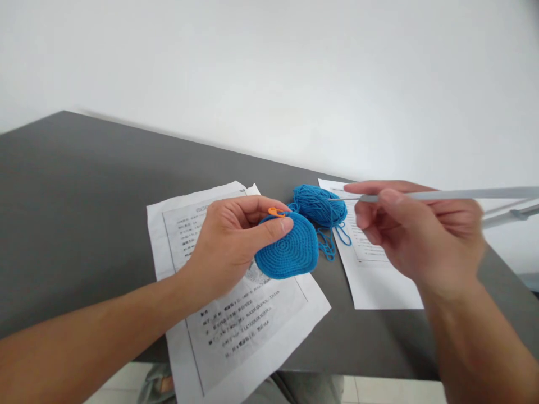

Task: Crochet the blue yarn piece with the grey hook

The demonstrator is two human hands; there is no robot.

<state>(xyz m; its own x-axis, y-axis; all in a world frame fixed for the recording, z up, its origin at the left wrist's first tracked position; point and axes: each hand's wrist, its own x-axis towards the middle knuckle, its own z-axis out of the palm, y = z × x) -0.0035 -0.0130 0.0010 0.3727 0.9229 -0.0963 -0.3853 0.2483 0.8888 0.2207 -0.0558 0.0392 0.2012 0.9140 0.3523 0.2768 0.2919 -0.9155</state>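
My left hand (229, 241) pinches a round blue crocheted piece (290, 249) between thumb and fingers, held above a printed sheet. An orange stitch marker (276, 211) is clipped to the piece's top edge, just by my fingertips. My right hand (415, 233) is closed around a grey crochet hook (404, 196), whose thin metal tip points left toward the blue yarn ball (320, 205). The yarn ball lies on the table behind the crocheted piece, with loose strands (332, 241) trailing below it.
A dark grey table (84, 191) stands against a white wall. Two printed paper sheets lie on it: one (236, 331) under my left hand, overhanging the near edge, and another (374, 275) under my right hand. A grey bar (511, 213) shows at the right edge.
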